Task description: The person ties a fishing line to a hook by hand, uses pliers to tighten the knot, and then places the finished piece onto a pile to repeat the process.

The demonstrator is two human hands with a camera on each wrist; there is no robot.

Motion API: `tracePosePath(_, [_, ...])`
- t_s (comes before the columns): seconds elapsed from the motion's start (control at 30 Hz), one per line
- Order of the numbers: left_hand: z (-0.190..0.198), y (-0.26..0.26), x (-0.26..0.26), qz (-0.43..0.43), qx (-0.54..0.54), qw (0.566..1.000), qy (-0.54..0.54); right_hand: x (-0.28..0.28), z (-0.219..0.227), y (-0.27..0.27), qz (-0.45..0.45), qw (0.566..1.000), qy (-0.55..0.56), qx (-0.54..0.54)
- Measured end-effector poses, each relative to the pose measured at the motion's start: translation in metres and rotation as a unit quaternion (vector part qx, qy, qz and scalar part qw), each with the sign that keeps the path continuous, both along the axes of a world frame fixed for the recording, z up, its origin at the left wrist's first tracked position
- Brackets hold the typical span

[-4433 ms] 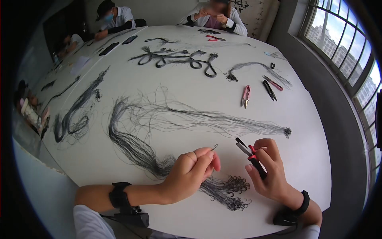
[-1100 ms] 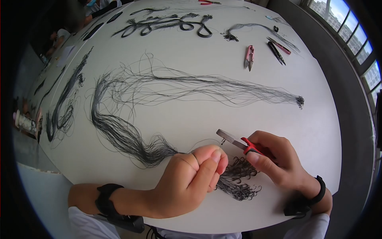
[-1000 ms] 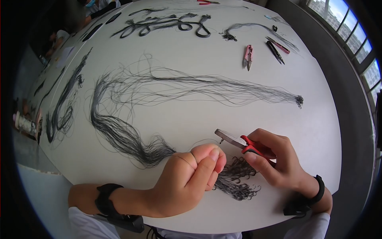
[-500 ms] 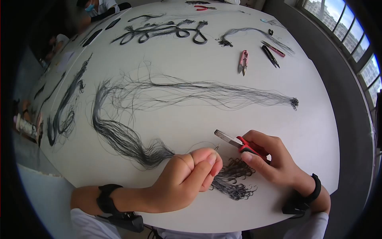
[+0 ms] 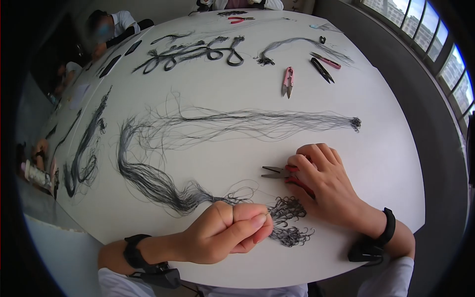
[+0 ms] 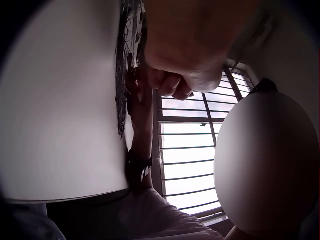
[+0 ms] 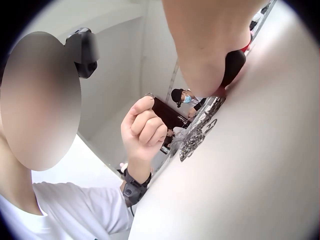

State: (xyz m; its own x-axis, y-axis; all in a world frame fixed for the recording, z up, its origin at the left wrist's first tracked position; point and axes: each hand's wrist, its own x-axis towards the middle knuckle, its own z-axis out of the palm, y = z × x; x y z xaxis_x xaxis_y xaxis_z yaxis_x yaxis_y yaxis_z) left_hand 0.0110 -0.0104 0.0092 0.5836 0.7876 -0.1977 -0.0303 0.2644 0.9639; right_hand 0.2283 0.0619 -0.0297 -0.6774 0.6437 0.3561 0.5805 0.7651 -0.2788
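Note:
My left hand [image 5: 225, 232] is curled into a loose fist low in the middle of the head view, thumb against index finger, pinching a thin dark fishing line that crosses the index finger. Only a tiny end pokes out at the fingertips. Right of it, my right hand [image 5: 321, 180] holds red-and-black pliers [image 5: 275, 172] low over the white table, fingers over the handles, the jaws parted and pointing left. Between the hands lies a cluster of dark fish hooks [image 5: 292, 236], its long bundle of lines [image 5: 153, 180] trailing left. The right wrist view shows the left fist [image 7: 144, 130] raised.
Beyond the hands, a second spread of lines ends in a hook knot [image 5: 355, 123]. Pink thread snips [image 5: 288, 81] and black snips [image 5: 322, 70] lie farther back. Looped dark bundles [image 5: 198, 52] and red pliers [image 5: 240, 20] lie near people seated across the table.
My right hand has turned palm-down and lowered the pliers toward the table, away from the left fingertips. Its jaws now stand apart. The left fist has dropped slightly nearer the body; the head view has tilted up.

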Motion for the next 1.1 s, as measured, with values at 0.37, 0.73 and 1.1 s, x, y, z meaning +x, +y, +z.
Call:
tracePosePath(0.37, [-0.009,-0.003,-0.001,-0.062,0.014,0.998,0.024,-0.004,0.022,-0.019,0.197,0.938,0.217,-0.186])
tracePosePath(0.73, [-0.028,-0.005,0.009,0.138,0.431,0.880,0.148,-0.002,0.026,-0.029,0.131,0.868,0.229,-0.421])
tracePosePath(1.1, [-0.021,-0.005,0.006,0.132,0.556,0.794,0.208,-0.002,0.025,-0.031,0.157,0.838,0.222,-0.473])
